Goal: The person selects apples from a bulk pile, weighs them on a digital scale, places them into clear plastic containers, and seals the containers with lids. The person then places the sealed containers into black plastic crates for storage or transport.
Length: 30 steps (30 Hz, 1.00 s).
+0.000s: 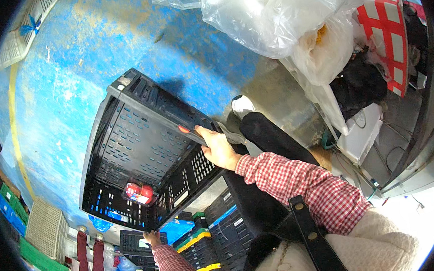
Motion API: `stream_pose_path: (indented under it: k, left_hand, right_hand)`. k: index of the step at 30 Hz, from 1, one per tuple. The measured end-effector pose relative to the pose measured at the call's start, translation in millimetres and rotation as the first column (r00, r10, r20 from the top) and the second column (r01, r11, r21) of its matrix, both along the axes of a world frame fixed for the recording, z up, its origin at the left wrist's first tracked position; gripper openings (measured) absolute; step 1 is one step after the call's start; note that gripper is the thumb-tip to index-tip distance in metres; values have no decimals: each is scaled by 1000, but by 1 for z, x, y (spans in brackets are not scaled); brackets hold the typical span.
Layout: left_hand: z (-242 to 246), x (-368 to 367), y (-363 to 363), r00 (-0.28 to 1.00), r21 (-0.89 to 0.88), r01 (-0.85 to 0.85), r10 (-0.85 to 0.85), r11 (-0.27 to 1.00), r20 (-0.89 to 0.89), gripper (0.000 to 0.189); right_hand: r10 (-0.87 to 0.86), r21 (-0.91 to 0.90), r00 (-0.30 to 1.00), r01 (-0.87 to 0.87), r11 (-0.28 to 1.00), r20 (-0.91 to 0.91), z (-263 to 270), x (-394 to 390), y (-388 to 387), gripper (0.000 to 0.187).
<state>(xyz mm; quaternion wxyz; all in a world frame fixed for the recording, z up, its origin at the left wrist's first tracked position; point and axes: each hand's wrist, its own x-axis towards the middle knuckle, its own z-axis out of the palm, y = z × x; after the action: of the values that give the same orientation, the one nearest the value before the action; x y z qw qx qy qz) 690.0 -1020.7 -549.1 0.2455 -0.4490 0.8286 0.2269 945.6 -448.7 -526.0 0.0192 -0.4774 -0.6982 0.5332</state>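
A black plastic crate (138,141), slotted in its base and sides, is held tilted before me with its open side towards me. My right hand (217,146) grips its near rim, thumb on the edge, close to an orange-red mark (183,129). At the lower corner, my left hand (153,238) is closed at the crate's other edge; most of its fingers are hidden. Inside the crate, a clear plastic pack of red contents (140,193) rests against the lower wall, and it bears a label. What the red contents are cannot be made out.
Stacked black crates (229,225) stand below the held crate. Clear plastic bags (284,13) and a red-and-white checked box (385,37) are at upper right. Beige crates (46,226) and a person's maroon trouser legs (92,261) show at lower left. A yellow line (16,130) crosses the blue floor.
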Motion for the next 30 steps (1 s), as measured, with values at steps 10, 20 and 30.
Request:
stream_pose_path:
  k: [10, 20, 30]
  left_hand:
    - [12, 38, 4, 998, 37, 11, -8, 999, -57, 51]
    - [-1, 39, -8, 975, 88, -78, 95, 993, -201, 56]
    - [22, 110, 96, 786, -57, 589, -589, 806, -188, 77]
  right_hand:
    - [2, -18, 1000, -2, 1000, 2, -2, -22, 6, 44]
    - [-126, 5, 992, 126, 992, 1, -13, 0, -23, 46]
    - [-40, 22, 999, 40, 999, -1, -20, 7, -28, 47]
